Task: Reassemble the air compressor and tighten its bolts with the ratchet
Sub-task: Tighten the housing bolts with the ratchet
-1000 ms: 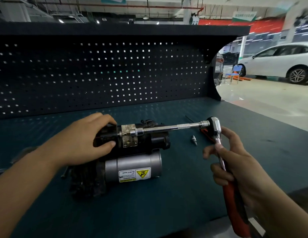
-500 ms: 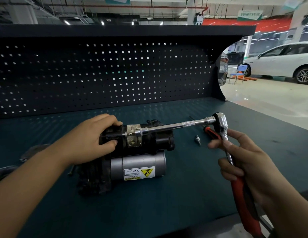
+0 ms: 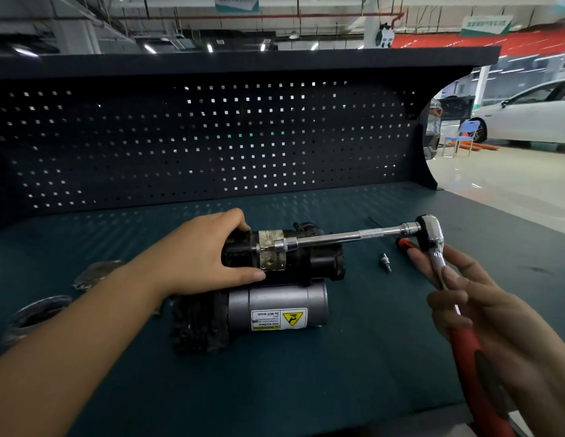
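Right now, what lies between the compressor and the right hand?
Head view: a small metal bit on the mat; the extension bar spans the gap.

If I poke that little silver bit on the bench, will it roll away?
Probably a little: the bit looks round and lies loose on the flat bench. It seems tiny and metal, so likely light yet stiff. Its stepped shape might make it curve rather than roll straight.

Left hand (image 3: 205,253) clasping; right hand (image 3: 483,313) gripping.

Air compressor (image 3: 274,299) label (image 3: 278,319), upside down: "Hot surface Do NOT touch"
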A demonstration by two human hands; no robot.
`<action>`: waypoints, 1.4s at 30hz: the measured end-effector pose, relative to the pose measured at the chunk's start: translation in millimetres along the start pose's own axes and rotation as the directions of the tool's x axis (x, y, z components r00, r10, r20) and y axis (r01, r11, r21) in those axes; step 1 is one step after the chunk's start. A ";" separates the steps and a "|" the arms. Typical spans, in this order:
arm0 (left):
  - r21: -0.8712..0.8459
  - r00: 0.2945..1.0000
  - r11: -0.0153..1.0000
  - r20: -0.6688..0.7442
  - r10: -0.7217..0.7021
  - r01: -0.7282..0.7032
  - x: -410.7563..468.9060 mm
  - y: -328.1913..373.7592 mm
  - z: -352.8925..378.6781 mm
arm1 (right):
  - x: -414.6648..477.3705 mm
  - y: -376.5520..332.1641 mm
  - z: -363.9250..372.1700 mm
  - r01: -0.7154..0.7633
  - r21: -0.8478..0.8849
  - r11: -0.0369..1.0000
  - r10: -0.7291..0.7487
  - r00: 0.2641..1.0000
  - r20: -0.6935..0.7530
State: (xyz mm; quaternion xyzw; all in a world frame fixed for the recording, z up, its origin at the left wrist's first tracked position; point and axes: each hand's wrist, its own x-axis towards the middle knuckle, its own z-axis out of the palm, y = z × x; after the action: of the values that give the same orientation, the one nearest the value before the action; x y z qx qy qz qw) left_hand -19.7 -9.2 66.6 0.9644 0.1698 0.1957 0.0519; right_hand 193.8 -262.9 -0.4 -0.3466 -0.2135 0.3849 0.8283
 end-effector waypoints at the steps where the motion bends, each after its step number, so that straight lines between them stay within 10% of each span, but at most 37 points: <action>1: 0.022 1.000 1.000 -0.009 -0.007 0.007 2.4 1.0 0.2 | -0.5 -0.1 -0.2 -0.013 0.026 1.000 0.012 1.000 0.018; 10: 0.012 0.999 1.000 -0.047 -0.016 0.016 7.7 0.6 1.0 | -6.9 1.4 5.9 -0.148 0.193 0.970 0.152 0.988 -0.005; 22: 0.096 0.988 0.991 0.132 0.081 -0.094 9.5 10.1 -5.2 | -10.8 4.0 12.7 0.102 -0.175 0.979 -0.100 0.995 0.020; 33: 0.178 0.980 0.966 0.106 0.170 -0.187 38.2 35.9 -6.1 | -8.6 -2.8 18.6 -0.038 -0.245 0.969 0.018 0.996 -0.084; 38: -0.272 0.948 0.957 0.263 0.177 -0.103 55.4 47.6 -9.2 | -8.6 1.2 15.5 -0.078 -0.245 0.966 0.047 0.990 -0.132; 42: -0.223 0.868 0.971 0.460 0.187 -0.091 75.1 56.8 -12.9 | -12.8 3.6 15.4 -0.103 -0.304 0.947 0.062 0.988 -0.143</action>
State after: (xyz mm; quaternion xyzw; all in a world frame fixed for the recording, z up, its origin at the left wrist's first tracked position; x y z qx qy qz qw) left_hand 57.7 -35.8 115.0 0.9828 0.0617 -0.0294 0.1717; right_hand 174.7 -264.9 6.1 -0.5058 -0.2017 0.3574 0.7588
